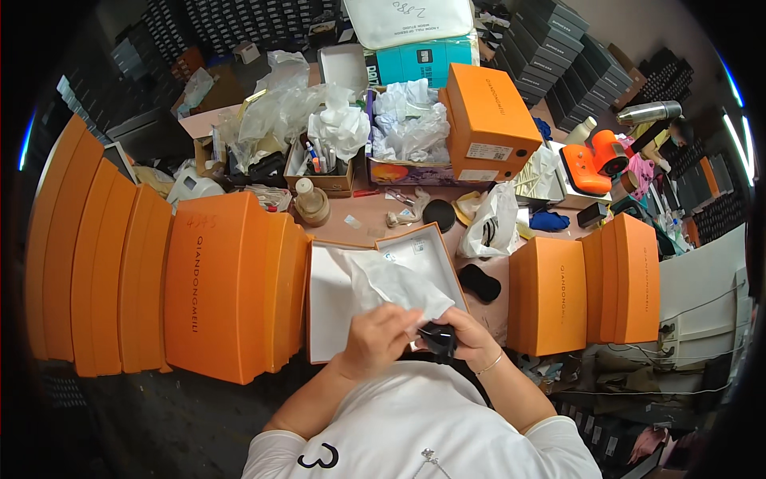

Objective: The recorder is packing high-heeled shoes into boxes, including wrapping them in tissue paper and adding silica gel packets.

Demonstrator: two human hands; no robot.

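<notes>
A glossy black shoe [439, 339], only its rounded end in sight, is held close to my body in my right hand [474, 338]. Over the rest of it lies a thin white bag or sheet [392, 281], soft and crumpled. My left hand [375, 339] has its fingers closed on the near edge of that white wrap, slightly blurred. Both hands are above an open shoebox [327, 307] with a white inside and orange edges. A second white-lined box part [429, 247] sits tilted at its right; the wrap hides where the two meet.
Rows of orange shoeboxes [219, 279] stand at the left, more orange boxes [546, 295] at the right. Behind are a pump bottle [311, 203], a black round lid [439, 214], a black pad [480, 283], a plastic bag [491, 223] and a paper-filled carton [411, 172].
</notes>
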